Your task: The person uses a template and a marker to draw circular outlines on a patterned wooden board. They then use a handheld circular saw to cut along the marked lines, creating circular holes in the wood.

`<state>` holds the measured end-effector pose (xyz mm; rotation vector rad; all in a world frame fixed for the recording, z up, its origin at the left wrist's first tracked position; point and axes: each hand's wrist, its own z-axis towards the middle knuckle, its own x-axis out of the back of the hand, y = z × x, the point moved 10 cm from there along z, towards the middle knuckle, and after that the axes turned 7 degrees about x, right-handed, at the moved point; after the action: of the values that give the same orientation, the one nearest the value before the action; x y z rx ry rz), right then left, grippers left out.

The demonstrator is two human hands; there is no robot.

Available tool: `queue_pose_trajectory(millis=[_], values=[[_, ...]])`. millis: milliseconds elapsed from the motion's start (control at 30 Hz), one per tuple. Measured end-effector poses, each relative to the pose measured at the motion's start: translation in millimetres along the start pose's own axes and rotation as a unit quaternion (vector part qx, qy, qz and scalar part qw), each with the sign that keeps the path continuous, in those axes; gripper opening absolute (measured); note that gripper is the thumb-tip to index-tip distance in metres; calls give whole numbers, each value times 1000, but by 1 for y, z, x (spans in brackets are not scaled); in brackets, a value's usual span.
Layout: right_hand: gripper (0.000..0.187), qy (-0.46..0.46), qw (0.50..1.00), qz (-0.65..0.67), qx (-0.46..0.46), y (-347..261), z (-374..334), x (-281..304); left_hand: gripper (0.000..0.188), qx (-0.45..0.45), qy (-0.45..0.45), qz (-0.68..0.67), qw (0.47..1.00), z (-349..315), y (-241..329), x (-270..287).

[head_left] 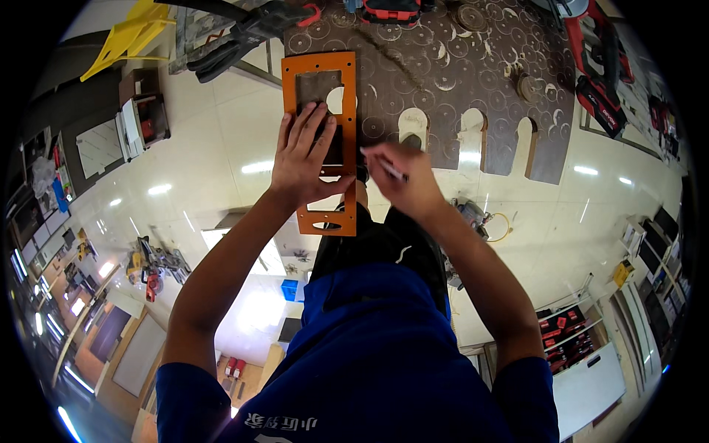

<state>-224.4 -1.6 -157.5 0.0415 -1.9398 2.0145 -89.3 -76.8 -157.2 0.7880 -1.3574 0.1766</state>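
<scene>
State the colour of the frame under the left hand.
The frame is orange, clearest in head view.

**Flat orange rectangular template (pixel 349 134) and slim pen-like tool (pixel 394 171) at the near edge of a brown board (pixel 461 81)**

The template, a thin sheet of undetermined material, lies flat at the board's near left corner, its long sides running from far to near. Its near end projects past the board's near edge. Small dark holes dot the border; large windows, partly covered, open along the middle, and an oval slot pierces the near end. Brown surface and a pale patch show through the farthest window. The tool, partly hidden and blurred, slants just right of the template, near the board's near edge; whether its tip touches anything cannot be discerned.
</scene>
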Motion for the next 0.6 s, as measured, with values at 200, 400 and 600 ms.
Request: queue_pose_trajectory(millis=[200, 400, 600], values=[[12, 33, 999, -13, 13, -1, 2, 2, 99, 0, 0, 3, 1000, 3, 2, 2], [11, 18, 999, -30, -1, -4, 22, 11, 100, 9, -11, -1, 1000, 2, 0, -1], [14, 33, 999, 16, -21, -3, -13, -3, 99, 6, -6, -1, 1000, 0, -1, 0]])
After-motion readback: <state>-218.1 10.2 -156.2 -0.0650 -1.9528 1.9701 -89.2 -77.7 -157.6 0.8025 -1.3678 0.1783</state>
